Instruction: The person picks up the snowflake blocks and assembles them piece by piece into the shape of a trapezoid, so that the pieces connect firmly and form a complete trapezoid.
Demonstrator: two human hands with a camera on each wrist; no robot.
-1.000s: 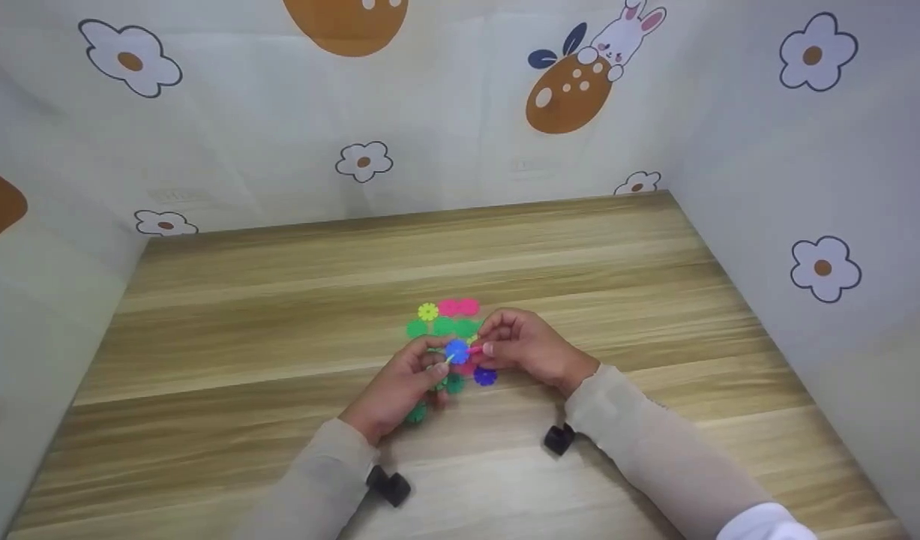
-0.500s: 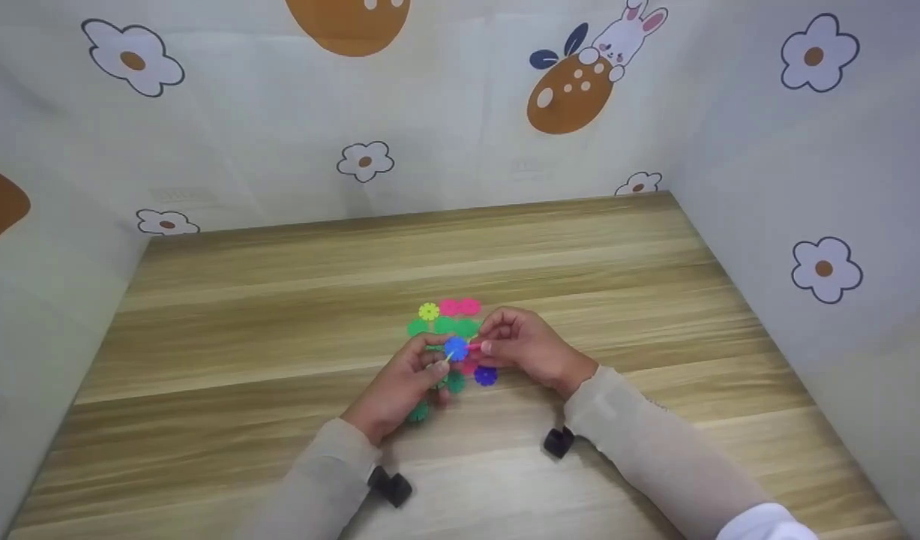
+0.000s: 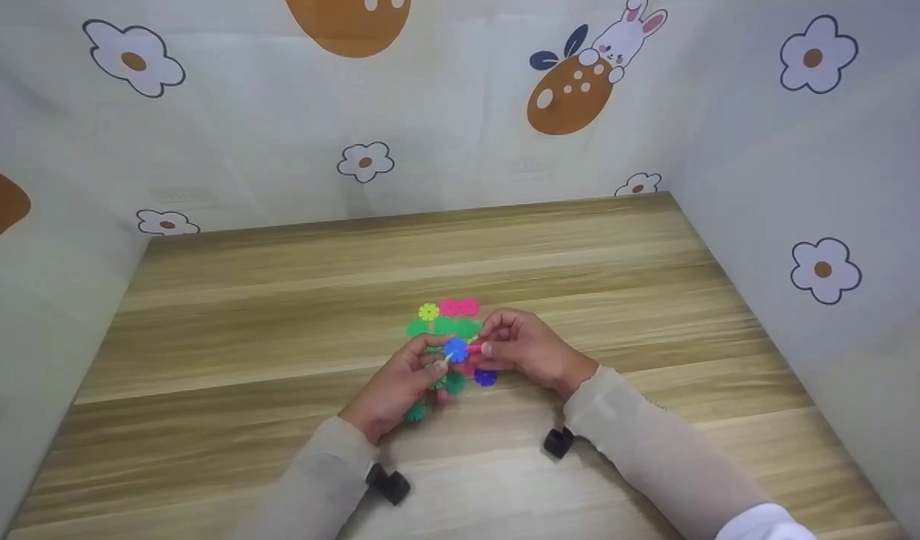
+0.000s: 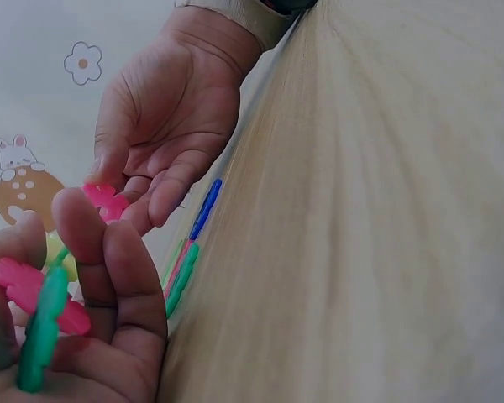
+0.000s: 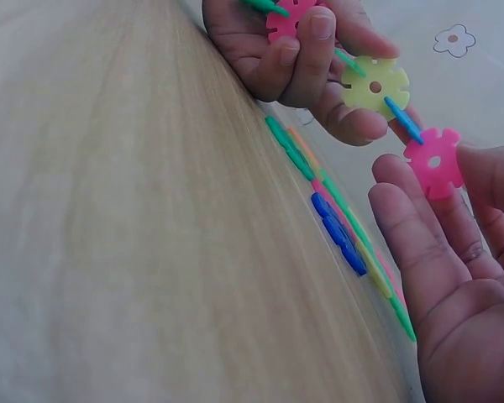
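Low over the table, my left hand (image 3: 400,386) holds a chain of slotted plastic discs. Its thumb and finger grip near a yellow disc (image 5: 361,97), while a pink disc (image 4: 18,283) and a green disc (image 4: 42,332) lie against its curled fingers. A blue disc (image 3: 456,349), edge-on in the right wrist view, is slotted into the yellow one. Opposite, my right hand (image 3: 538,349) pinches another pink disc (image 5: 428,176) between thumb and fingers. That disc meets the blue disc's far edge, so the pieces form a line between both hands.
Loose discs lie flat beneath and beyond the hands: a yellow one (image 3: 429,311), pink ones (image 3: 468,306), several green ones (image 3: 443,326) and a dark blue one (image 3: 486,377). Patterned cloth walls (image 3: 445,97) border the wooden table (image 3: 280,300). Black blocks (image 3: 558,442) hang at both wrists.
Both hands stay almost in place with the same grips. The blue disc shifts only very slightly between them.
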